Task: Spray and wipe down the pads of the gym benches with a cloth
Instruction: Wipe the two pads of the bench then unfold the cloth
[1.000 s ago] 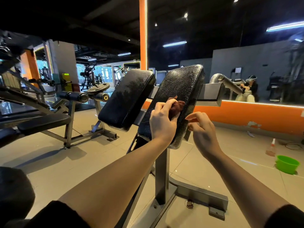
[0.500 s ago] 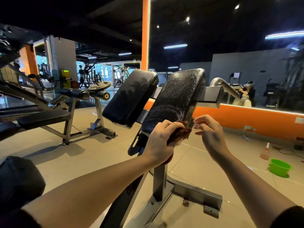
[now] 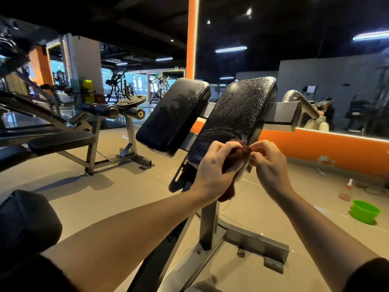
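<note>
Two tilted black pads stand side by side on a steel frame: a wet, glossy right pad and a duller left pad. My left hand grips a dark red-brown cloth at the right pad's lower edge, and a tail of the cloth hangs below the hand. My right hand pinches the cloth's upper corner with its fingertips. A spray bottle with a red tip stands on the floor far right, out of reach of both hands.
A green basin sits on the tiles beside the bottle. The bench's steel post and foot lie below my hands. Another bench with roller pads stands to the left. A black pad is near my left elbow. A mirror wall with an orange base runs along the right.
My left hand has dragged the cloth down the right pad from its middle to its lower edge. My right hand has closed in and now pinches the cloth's corner.
</note>
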Tool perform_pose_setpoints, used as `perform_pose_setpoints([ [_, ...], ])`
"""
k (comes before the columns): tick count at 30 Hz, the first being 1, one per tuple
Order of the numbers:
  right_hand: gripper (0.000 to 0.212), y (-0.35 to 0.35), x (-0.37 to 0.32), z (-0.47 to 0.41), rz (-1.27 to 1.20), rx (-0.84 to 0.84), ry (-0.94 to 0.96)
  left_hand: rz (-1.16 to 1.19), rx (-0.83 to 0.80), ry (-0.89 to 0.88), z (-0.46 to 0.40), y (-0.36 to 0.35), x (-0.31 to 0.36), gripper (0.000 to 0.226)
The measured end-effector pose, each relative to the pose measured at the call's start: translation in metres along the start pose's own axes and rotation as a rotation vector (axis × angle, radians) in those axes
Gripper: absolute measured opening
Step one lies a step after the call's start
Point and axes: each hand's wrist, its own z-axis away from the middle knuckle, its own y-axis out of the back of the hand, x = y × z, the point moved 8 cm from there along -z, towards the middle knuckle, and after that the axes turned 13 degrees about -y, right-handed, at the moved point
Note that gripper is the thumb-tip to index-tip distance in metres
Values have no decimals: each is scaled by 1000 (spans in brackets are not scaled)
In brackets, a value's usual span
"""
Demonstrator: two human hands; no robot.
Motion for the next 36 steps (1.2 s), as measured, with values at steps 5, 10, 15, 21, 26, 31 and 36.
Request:
perform_pose_setpoints([
  [5,12,-2,9,-4,-20,-27,-36,-140,230,421,-17,41,-68,37],
  [10,14,-1,3,-3,-34,-33,-29,-14,50,342,-6,10,-44,45],
  [15,23,12,-25,21,-187,45,109,84,195,219,-12,16,3,46],
  [21,45,4,-61,22,-195,-74,174,224,203,215,-28,14,25,65],
  [26,49,16,-64,-9,-53,-5,206,309,43,237,-11,25,-7,75],
  [31,54,-9,-48,-14,357,-82,276,28,3,504,23,39,-65,56],
  [36,53,-22,-47,8,462,75,452,145,11,671,46,30,-84,53],
])
